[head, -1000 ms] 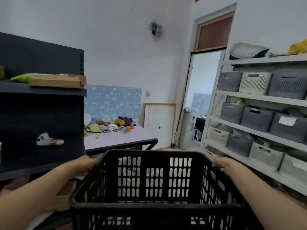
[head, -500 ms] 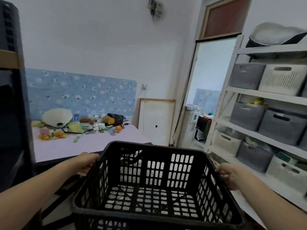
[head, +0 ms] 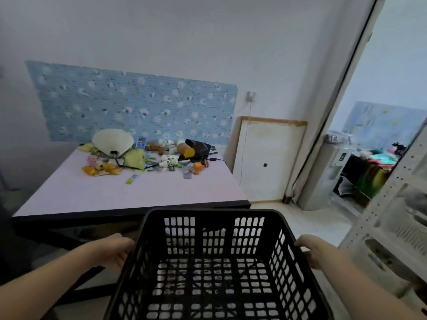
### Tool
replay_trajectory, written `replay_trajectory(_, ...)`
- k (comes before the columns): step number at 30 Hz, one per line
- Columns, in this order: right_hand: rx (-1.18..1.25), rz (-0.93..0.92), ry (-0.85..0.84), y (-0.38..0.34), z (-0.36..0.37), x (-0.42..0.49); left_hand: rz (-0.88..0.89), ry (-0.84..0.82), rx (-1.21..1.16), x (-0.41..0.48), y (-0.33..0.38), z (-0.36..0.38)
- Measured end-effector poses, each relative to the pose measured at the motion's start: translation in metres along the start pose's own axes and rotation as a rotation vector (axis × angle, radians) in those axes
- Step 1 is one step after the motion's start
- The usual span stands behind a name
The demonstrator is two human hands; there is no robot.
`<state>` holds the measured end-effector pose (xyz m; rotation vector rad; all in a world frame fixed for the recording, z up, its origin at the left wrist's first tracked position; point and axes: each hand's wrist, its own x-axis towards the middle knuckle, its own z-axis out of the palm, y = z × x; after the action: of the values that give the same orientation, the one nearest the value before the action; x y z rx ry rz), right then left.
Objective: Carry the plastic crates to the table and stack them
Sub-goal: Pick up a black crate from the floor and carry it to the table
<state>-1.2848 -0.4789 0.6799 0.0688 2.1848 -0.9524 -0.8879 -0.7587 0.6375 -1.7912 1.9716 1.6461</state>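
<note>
An empty black plastic crate (head: 215, 257) with slotted walls fills the lower middle of the head view, held in the air in front of me. My left hand (head: 111, 251) grips its left rim and my right hand (head: 312, 249) grips its right rim. The pink-topped table (head: 129, 195) stands just beyond the crate's far edge, its near black edge a little above the crate's far rim in the picture. No other crate shows on the table.
A pile of small items, a white fan (head: 112, 141) and bottles crowd the table's far half. A white board (head: 265, 162) leans on the wall to the right. A white shelf unit (head: 397, 215) stands at the right, with an open doorway (head: 369, 146) behind.
The view has swung left and closer to the table. The dark shelf at the left has left the picture. Both hands keep their hold on the crate.
</note>
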Motion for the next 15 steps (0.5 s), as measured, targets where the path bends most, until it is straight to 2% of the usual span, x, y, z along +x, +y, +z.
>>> replay_trajectory(7,0.088,0.034,-0.034,-0.082,0.076,0.150,-0.130,0.066,-0.116,0.146,0.029,0.007)
replay_trajectory(12,0.098,0.054,-0.037,-0.115,0.121,0.241,-0.227,0.121,-0.290,0.232,0.032,0.014)
replay_trajectory(15,0.061,0.106,-0.023,-0.125,0.144,0.284,-0.281,0.164,-0.289,0.266,0.031,0.026)
